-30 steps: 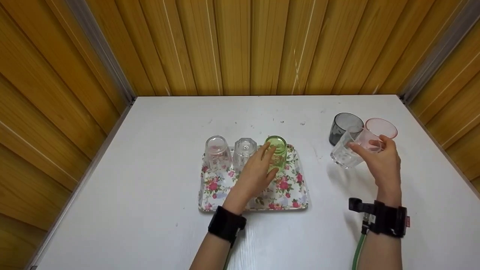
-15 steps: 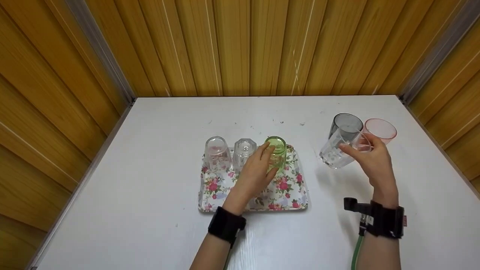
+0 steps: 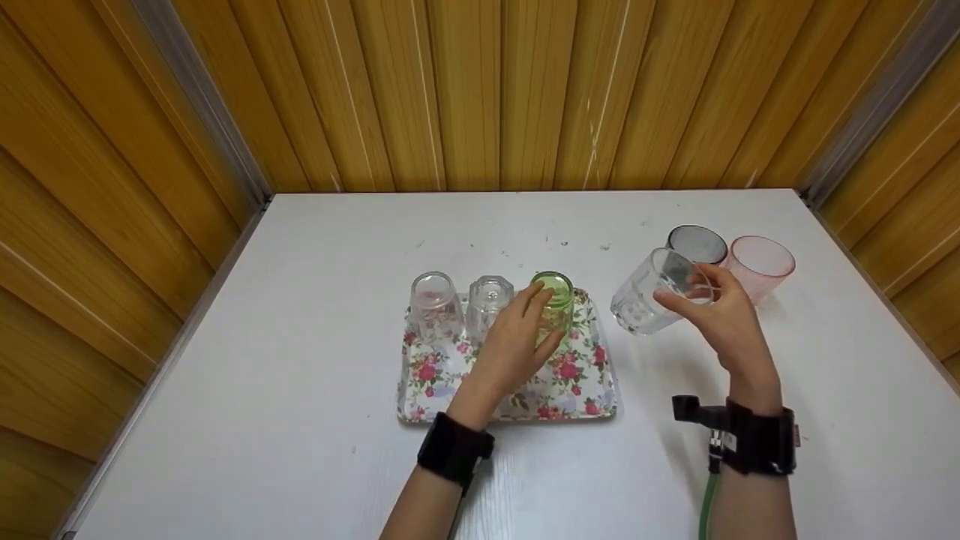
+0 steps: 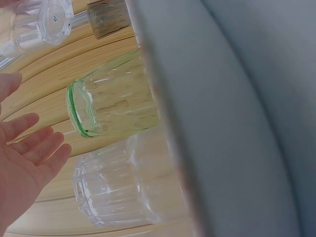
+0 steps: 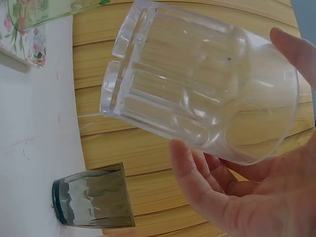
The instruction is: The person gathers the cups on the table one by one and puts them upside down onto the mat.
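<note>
1. While both forearms lie nearest, each wrist carrying a black strap (image 3: pixel 454 450), the flowered tray (image 3: pixel 581 390) sits just beyond on the white table (image 3: pixel 262 375).

2. Left hand (image 3: pixel 508 345): over the tray, fingers relaxed and loosely spread, grasping nothing. The left wrist view shows the fingertips apart from the green glass (image 4: pixel 116 98), near its upturned base.

3. Right hand (image 3: pixel 726 322): right of the tray, thumb and fingers curled round the mouth end of a clear glass (image 3: pixel 641 300), parted only by the width of the glass. The glass is aloft, tilted, base low and toward the tray.

4. Row on the tray: a plain clear glass (image 3: pixel 433 304), a faceted glass (image 3: pixel 490 296) and the green glass, all mouth down.

5. Step in hand, in my judgement: bringing the held glass across to the tray. The next move would call for turning it mouth down, to match the row, and keeping it off the green glass. The mouth-end grip may hinder that turn.

6. Beyond the right hand, a grey cup (image 5: pixel 94 197) and a pink cup (image 3: pixel 761 266) stand upright on the table. The wood-patterned wall (image 3: pixel 480 90) closes the far side.
</note>
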A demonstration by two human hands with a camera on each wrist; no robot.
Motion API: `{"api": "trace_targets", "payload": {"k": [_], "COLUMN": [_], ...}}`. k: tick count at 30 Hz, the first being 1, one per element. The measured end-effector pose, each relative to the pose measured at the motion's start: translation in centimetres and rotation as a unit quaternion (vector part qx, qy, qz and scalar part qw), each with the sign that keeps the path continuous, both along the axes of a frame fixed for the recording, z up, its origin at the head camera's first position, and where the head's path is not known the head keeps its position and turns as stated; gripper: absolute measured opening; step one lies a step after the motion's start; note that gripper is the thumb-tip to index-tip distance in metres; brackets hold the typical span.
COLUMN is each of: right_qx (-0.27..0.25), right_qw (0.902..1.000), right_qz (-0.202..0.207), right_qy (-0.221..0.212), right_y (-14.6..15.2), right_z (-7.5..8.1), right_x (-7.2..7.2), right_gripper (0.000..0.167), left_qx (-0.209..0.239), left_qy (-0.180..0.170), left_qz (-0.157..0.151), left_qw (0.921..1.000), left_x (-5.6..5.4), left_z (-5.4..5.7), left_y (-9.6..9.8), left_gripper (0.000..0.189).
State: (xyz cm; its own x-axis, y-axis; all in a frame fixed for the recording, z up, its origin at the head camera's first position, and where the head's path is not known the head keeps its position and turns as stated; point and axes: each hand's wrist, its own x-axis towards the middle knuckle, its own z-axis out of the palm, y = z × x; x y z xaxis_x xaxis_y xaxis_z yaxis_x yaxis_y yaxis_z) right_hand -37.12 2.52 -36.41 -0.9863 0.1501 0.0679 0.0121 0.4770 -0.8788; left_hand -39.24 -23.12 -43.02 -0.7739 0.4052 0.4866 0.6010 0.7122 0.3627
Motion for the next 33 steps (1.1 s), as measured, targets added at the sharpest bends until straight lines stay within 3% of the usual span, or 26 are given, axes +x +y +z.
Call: {"api": "trace_targets", "payload": {"k": [15,26,33], "right_qx": [-0.046,-0.051,-0.059], "right_qw": [0.9966,0.9930,0.9898], "right_qz": [0.069,0.106,0.129], "right_qy": [0.004,-0.004,-0.007], "right_y": [-1.6,-3.1,-4.0], "right_z": [0.7,1.0,1.2], "right_x": [0.2,0.5,0.7], "right_gripper": [0.074,0.072,0.069], "left_qx": [0.013,0.006,0.007], "left_qy": [0.010,0.009,-0.016], "left_qz": [-0.017,-0.034,-0.043], "left_qw": [0.9997,0.9994,0.9989], "left_x": [0.1,0.2,0.5], "left_z": [0.1,0.4,0.7], "left_y": [0.2,0.1,0.1], "left_gripper": [0.065,0.071,0.081]}}
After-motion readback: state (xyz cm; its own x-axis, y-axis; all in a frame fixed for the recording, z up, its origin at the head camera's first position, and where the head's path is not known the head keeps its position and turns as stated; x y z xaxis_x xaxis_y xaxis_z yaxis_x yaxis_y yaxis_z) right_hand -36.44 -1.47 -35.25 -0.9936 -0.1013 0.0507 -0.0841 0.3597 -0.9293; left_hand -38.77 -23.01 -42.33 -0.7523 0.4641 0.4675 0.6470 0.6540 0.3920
